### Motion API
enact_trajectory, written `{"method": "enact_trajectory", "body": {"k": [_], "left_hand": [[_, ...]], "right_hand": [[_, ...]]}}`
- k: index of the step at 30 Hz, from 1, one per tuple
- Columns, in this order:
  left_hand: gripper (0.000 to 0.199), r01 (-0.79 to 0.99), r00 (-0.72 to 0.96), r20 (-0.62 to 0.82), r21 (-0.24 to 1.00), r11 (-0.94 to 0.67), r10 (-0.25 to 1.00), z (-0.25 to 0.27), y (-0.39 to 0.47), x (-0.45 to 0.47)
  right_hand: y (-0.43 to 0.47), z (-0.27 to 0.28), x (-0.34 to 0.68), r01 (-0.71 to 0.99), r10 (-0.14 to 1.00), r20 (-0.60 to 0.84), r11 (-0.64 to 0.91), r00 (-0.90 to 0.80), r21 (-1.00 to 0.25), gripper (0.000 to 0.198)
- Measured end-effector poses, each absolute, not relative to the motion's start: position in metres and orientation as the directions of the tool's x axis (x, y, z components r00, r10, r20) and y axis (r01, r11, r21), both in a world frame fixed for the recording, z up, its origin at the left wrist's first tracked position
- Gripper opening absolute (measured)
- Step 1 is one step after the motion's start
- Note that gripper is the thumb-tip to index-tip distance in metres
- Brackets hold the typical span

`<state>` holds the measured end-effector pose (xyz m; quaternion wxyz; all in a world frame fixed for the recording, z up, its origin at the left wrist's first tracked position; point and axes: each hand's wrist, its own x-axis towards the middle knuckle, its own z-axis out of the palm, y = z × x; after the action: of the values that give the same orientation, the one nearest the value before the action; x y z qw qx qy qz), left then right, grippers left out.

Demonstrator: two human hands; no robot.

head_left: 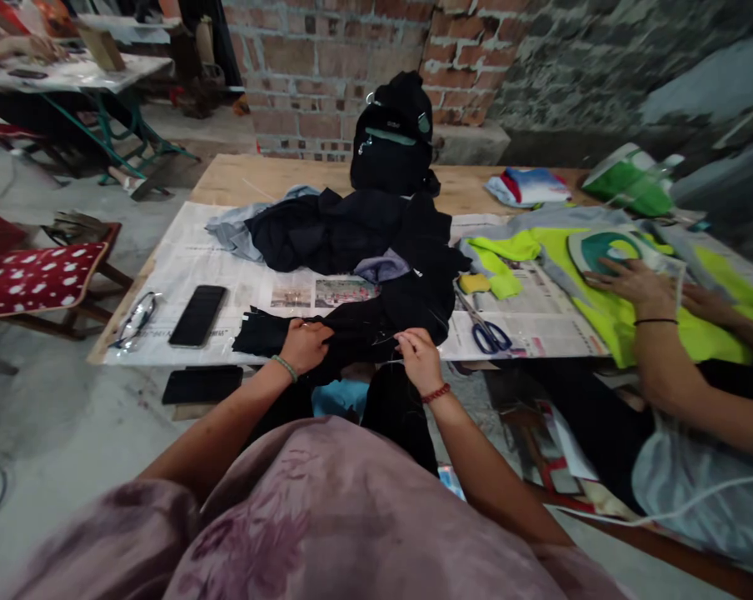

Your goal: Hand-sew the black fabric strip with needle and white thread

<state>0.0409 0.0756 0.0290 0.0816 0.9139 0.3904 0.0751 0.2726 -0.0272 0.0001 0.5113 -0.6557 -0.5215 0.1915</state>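
Note:
Black cloth (357,321), which looks like part of a garment, lies along the front edge of the table. My left hand (306,344) grips its near edge, the fingers closed over the fabric. Beside it, my right hand (419,360) is closed in a pinch near the cloth. Thin pale lines, perhaps thread, show at those fingertips, but what they hold is too small to make out. Further back, a heap of dark garments (339,225) joins the black cloth. Blue-handled scissors (490,335) and a yellow sponge-like block (474,283) lie to the right.
Newspaper (182,242) covers the wooden table. A phone (198,315) and glasses (137,319) lie at left; a black backpack (392,137) stands behind. At right, a co-worker's hand (639,287) rests on a green-and-white iron (601,250) over a neon-yellow garment (551,250).

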Motion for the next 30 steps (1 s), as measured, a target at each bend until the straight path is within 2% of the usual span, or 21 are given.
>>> {"method": "enact_trajectory", "body": {"k": [5, 9, 12, 15, 17, 19, 22, 24, 30], "left_hand": [[0.032, 0.813, 0.555, -0.012, 0.222, -0.539, 0.832, 0.042, 0.107, 0.007], [0.044, 0.883, 0.379, -0.093, 0.335, -0.329, 0.921, 0.05, 0.124, -0.019], [0.049, 0.895, 0.231, -0.022, 0.396, -0.204, 0.973, 0.061, 0.129, -0.03], [0.051, 0.918, 0.115, 0.195, 0.353, -0.179, 0.974, 0.074, 0.126, -0.03], [0.051, 0.91, 0.143, 0.348, 0.322, -0.262, 0.926, 0.078, 0.119, -0.023], [0.044, 0.859, 0.253, 0.426, 0.314, -0.405, 0.868, 0.076, 0.11, -0.01], [0.025, 0.727, 0.458, 0.416, 0.332, -0.601, 0.785, 0.064, 0.094, 0.015], [0.021, 0.65, 0.565, 0.392, 0.33, -0.685, 0.726, 0.053, 0.084, 0.033], [0.029, 0.594, 0.686, 0.327, 0.266, -0.759, 0.651, 0.036, 0.077, 0.076]], "right_hand": [[-0.024, -0.017, 0.286, 0.431, 0.878, 0.242, 0.046, 0.412, -0.901, 0.031], [-0.024, -0.029, 0.286, 0.414, 0.882, 0.238, 0.053, 0.408, -0.909, 0.029], [-0.026, -0.033, 0.285, 0.411, 0.88, 0.239, 0.055, 0.411, -0.91, 0.028], [-0.028, -0.035, 0.285, 0.413, 0.884, 0.239, 0.059, 0.401, -0.909, 0.028], [-0.03, -0.037, 0.285, 0.416, 0.887, 0.239, 0.06, 0.395, -0.908, 0.028], [-0.031, -0.039, 0.285, 0.42, 0.883, 0.245, 0.061, 0.399, -0.905, 0.028], [-0.032, -0.043, 0.285, 0.444, 0.876, 0.276, 0.08, 0.396, -0.892, 0.027], [-0.034, -0.046, 0.284, 0.492, 0.866, 0.323, 0.106, 0.382, -0.864, 0.025], [-0.041, -0.053, 0.281, 0.638, 0.833, 0.464, 0.184, 0.303, -0.747, 0.023]]}}
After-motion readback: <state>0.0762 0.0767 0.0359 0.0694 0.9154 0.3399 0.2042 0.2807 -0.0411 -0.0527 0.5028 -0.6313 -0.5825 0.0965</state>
